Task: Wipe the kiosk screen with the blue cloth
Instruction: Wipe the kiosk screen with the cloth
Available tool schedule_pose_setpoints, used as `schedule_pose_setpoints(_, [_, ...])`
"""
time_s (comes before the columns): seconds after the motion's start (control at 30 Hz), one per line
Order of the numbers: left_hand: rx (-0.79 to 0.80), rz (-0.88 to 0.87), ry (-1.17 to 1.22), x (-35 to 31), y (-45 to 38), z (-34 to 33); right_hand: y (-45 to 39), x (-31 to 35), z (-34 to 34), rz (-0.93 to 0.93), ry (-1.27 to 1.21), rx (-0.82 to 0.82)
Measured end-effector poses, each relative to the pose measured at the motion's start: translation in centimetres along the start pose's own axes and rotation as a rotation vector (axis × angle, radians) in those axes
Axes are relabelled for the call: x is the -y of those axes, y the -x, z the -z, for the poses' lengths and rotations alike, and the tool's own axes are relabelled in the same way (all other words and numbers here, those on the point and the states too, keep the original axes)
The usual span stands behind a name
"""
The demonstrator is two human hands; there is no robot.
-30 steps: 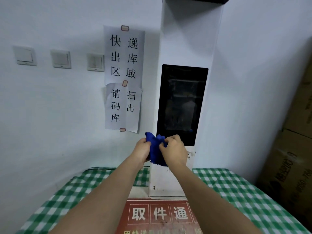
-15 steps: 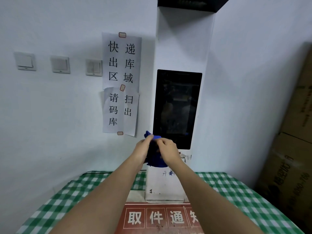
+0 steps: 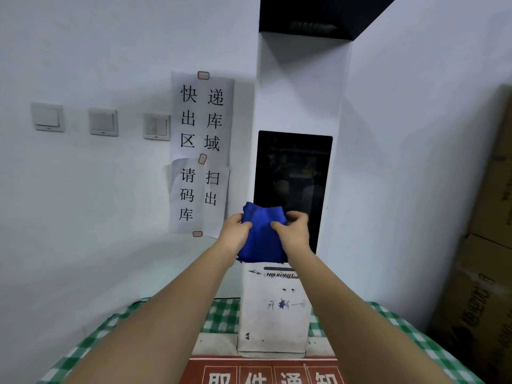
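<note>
Just two bare forearms in frame, no sleeves, no watch, no rings on left hand [image 3: 236,232] or right hand [image 3: 294,233].

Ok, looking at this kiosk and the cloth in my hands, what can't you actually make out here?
Head view only:
- Bottom of the screen: hidden behind the blue cloth and right hand.
- Dirt on the screen: not visible; the glass is dark and reflective.
- Whether the cloth touches the screen: unclear from this angle.
- Left hand fingers: partly tucked behind the cloth.
- Red sign: cut off by the bottom edge.
- Cardboard boxes: cut off at right, print blurred.
</note>
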State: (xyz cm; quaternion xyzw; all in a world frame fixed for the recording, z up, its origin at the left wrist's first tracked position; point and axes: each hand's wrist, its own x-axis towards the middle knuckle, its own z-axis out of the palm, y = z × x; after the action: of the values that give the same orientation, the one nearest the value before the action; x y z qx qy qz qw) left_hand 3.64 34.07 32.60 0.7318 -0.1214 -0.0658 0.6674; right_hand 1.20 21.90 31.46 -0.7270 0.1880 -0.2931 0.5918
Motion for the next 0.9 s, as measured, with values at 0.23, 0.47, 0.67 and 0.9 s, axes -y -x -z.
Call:
schedule_pose_setpoints(0.23, [-0.11,-0.204,-0.205,-4.6,-1.7,-1.0,-1.7,4.2,-0.5,0.487,0.502,-0.219])
schedule_pose_setpoints(0.47, [-0.131,-0.231,-0.038,-8.3,-4.3,-1.9,-3.7,6.7,-1.0,0.546,0.326,-0.116])
schedule_pose_setpoints(0.67, [-0.018,-0.189,0.315,-10.0,-4.4,-2.6,-4.6,9.0,-1.3,0.533,0.19,-0.089])
schedule_pose_setpoints(0.9, [0.107,-0.267,0.364,-11.4,-5.1,-3.0,-6.4,9.8,-0.4,0.622,0.186,-0.203])
